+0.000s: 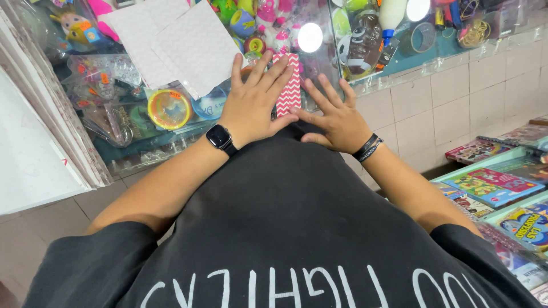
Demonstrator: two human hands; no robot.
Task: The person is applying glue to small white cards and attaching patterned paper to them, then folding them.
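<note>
Hands flat on the glass bench (171, 142), both of them pressing on a small pink-and-white zigzag sheet (290, 85) that lies on top of it, just in front of the black shirt (285, 217). The left hand (254, 102) lies spread over the sheet's left edge, fingers (268, 71) splayed wide and straight, a dark smartwatch (219, 137) at the wrist. The right hand (337, 117) rests at the sheet's right and lower edge, its fingers (319, 91) also apart and flat, a dark bracelet (367, 147) behind. Neither hand grips anything (it is palm pressure only). This looks like smoothing or creasing the sheet; I judge the next move needs even pressure so it does not slip on the glass. White dotted sheets (177, 40) lie well to the left.
</note>
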